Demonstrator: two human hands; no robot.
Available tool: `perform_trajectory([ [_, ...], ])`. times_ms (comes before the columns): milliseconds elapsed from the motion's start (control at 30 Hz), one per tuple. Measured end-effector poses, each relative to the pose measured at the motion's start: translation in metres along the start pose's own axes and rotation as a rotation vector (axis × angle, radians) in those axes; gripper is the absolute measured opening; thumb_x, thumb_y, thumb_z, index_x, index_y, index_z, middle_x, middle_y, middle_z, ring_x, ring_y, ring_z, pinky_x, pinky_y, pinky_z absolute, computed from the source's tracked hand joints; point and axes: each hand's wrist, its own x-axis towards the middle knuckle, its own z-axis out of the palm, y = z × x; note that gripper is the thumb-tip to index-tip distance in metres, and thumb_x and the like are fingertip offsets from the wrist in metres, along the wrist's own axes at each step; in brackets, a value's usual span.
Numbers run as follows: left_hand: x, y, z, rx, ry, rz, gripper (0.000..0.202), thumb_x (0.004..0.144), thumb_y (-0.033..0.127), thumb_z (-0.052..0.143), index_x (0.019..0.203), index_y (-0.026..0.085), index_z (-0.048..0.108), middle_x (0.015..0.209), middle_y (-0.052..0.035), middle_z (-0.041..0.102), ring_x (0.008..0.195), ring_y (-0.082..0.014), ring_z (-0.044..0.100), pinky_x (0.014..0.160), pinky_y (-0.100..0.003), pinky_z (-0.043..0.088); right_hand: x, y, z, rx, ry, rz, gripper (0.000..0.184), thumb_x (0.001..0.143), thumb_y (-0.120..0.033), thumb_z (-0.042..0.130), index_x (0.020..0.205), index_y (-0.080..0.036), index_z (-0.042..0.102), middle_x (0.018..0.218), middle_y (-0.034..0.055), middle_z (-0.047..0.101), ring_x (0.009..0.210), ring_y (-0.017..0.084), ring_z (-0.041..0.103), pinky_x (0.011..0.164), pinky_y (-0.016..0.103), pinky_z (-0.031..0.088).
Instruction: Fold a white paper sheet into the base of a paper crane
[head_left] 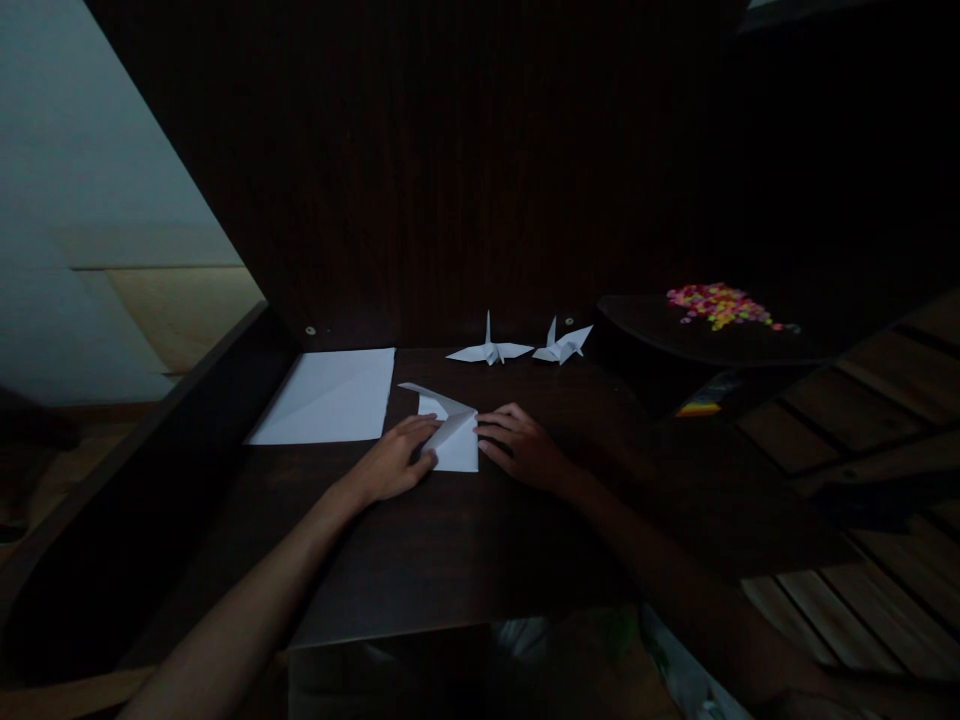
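Note:
A partly folded sheet of white paper (454, 455) lies on the dark wooden desk, with a narrow flap rising toward its upper left. My left hand (397, 455) grips its left side, fingers over the paper and thumb near the lower fold. At the right edge, the fingertips of my right hand (523, 445) touch the paper, stretched out and a little apart. Behind the paper stand two white origami cranes, one crane (490, 351) with wings spread wide and another crane (561, 346) turned to the side. The underside of the folded sheet is hidden.
White paper sheets (330, 395) lie flat at the desk's back left. A dark side panel (150, 500) bounds the left, and a tall dark panel (450, 180) the back. Small pink and yellow pieces (721, 304) are heaped on a rounded shelf (637, 315) at right. Wooden slats (855, 620) show at lower right.

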Motion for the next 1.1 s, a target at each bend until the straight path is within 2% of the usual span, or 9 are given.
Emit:
perform_trajectory([
  [467, 0.0004, 0.0040, 0.0048, 0.024, 0.019, 0.042, 0.040, 0.086, 0.015, 0.045, 0.124, 0.012, 0.058, 0.128, -0.0125, 0.061, 0.126, -0.0256, 0.049, 0.107, -0.045, 0.041, 0.0009, -0.0036, 0.0027, -0.064, -0.049, 0.061, 0.030, 0.093, -0.030, 0.054, 0.120, -0.021, 0.064, 0.123, 0.0088, 0.063, 0.106, 0.027, 0.050, 0.090, 0.047, 0.045],
  [667, -0.0006, -0.0003, 0.0080, 0.040, 0.008, 0.046, 0.043, 0.085, 0.015, 0.047, 0.127, 0.011, 0.056, 0.131, -0.0135, 0.059, 0.125, -0.0267, 0.049, 0.108, -0.046, 0.039, 0.0018, -0.0069, 0.0034, -0.073, -0.033, 0.097, 0.032, 0.093, -0.031, 0.053, 0.120, -0.017, 0.063, 0.124, 0.0108, 0.063, 0.106, 0.027, 0.050, 0.091, 0.045, 0.045],
  [833, -0.0001, -0.0007, 0.0087, 0.030, 0.007, 0.047, 0.042, 0.085, 0.014, 0.048, 0.126, 0.010, 0.056, 0.131, -0.0141, 0.058, 0.125, -0.0263, 0.048, 0.108, -0.045, 0.039, 0.0011, -0.0063, 0.0055, -0.120, -0.016, 0.111, 0.030, 0.093, -0.031, 0.053, 0.119, -0.019, 0.064, 0.127, 0.0093, 0.063, 0.106, 0.027, 0.050, 0.090, 0.046, 0.045],
  [1100, 0.0012, 0.0028, 0.0048, 0.005, 0.007, 0.047, 0.039, 0.085, 0.013, 0.046, 0.123, 0.013, 0.059, 0.130, -0.0124, 0.059, 0.124, -0.0248, 0.049, 0.107, -0.045, 0.039, 0.0010, -0.0040, 0.0086, -0.181, -0.004, 0.053, 0.029, 0.095, -0.029, 0.050, 0.117, -0.017, 0.064, 0.124, 0.0103, 0.064, 0.104, 0.026, 0.050, 0.088, 0.044, 0.044],
])
